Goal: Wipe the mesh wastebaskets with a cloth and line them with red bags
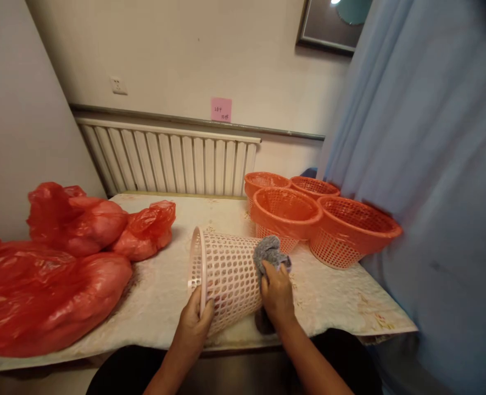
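A pale pink perforated plastic basket (232, 274) lies tipped on its side over the table's front part, its open rim facing left. My left hand (195, 321) grips that rim at the lower edge, thumb on one side and fingers on the other. At the basket's base, on the right, my right hand (276, 291) is closed on a grey cloth (271, 252) pressed against the basket. Part of the cloth hangs below the hand, dark in the shade. The inside of the basket is mostly hidden by its wall.
Several similar baskets lined with red plastic bags (286, 211) stand at the back right, beside a blue curtain (428, 164). Full, tied red bags (53, 291) lie on the left. A radiator (172, 156) runs behind the cloth-covered table (329, 307).
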### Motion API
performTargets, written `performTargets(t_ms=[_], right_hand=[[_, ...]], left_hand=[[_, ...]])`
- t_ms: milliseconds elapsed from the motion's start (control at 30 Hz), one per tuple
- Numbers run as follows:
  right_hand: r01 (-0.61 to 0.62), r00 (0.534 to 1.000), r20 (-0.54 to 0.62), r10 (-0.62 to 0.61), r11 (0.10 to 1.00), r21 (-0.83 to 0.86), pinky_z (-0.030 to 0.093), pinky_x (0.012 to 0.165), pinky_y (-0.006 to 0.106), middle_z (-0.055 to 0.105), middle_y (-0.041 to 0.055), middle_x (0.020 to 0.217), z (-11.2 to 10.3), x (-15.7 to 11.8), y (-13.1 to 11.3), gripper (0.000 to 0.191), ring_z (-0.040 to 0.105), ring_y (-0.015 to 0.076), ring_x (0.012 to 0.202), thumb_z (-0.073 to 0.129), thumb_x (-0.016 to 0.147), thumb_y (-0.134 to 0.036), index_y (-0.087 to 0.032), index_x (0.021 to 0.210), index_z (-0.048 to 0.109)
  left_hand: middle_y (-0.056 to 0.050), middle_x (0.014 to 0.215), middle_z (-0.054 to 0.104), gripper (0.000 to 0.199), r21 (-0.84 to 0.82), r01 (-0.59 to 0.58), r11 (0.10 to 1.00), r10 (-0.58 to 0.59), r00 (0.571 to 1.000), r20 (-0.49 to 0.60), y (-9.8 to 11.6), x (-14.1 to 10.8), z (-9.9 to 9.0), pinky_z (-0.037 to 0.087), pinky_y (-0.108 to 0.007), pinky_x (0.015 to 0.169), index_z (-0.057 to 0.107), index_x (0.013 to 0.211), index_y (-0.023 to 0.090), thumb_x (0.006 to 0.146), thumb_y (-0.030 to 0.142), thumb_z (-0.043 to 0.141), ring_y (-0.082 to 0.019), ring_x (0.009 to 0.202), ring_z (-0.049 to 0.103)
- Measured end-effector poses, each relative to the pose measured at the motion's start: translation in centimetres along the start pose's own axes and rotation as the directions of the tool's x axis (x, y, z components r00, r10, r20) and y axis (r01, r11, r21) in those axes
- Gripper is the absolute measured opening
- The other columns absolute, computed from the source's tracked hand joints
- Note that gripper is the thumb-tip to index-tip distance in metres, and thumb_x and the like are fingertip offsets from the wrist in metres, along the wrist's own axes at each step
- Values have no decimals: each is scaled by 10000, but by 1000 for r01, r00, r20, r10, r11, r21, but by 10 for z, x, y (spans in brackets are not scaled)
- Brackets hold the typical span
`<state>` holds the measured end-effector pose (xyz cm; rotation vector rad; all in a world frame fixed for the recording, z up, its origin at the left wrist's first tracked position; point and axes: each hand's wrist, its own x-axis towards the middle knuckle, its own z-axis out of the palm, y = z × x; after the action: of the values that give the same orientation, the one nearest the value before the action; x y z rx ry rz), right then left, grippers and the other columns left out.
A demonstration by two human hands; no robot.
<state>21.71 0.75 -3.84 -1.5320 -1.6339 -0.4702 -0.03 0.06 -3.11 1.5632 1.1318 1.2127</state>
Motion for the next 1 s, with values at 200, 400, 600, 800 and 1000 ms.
performTargets(t_ms=[200,400,600,800,1000], right_hand=[[264,964,-25,-266,935,237,481,915,481,681,110,1080,-9,-9,-92,455,590,281,965,409,838,-126,-176,1263,565],[197,970,93,-225,950,243,481,787,360,641,102,884,-7,42,-104,390,533,241,859,461,845,-126,-166,1191,635],[22,960,273,-60,990,139,422,784,292,651,64,884,-1,71,-39,380,519,211,885,474,804,-75,-219,1084,686],[-173,960,216,179,984,-47,422,777,313,678,80,884,-12,46,41,355,541,220,865,429,831,-101,-175,1063,687],[-149,986,59,154,985,-91,458,805,376,677,105,902,-14,1,29,374,524,251,896,400,847,-97,-146,1105,666]], left_hand=[[-134,1166,697,414,-10,-1,1000,2,991,137,-12,-14,-1,499,-402,975,568,1193,141,867,390,513,-277,1101,644],[-139,1191,693,390,22,-19,1000,17,996,86,-33,-33,1,452,-420,1045,616,1149,145,876,398,497,-284,1149,623],[-122,1068,743,367,37,-4,999,3,1000,29,-40,-38,6,539,-410,926,637,1081,150,867,419,509,-284,990,694],[-128,1090,739,377,37,-7,999,6,1000,8,-37,-46,9,505,-436,978,651,1090,150,855,416,523,-296,1047,675],[-141,1240,670,460,-40,62,997,-58,992,109,-13,-41,3,455,-435,1042,589,1217,135,861,420,531,-285,1164,614]])
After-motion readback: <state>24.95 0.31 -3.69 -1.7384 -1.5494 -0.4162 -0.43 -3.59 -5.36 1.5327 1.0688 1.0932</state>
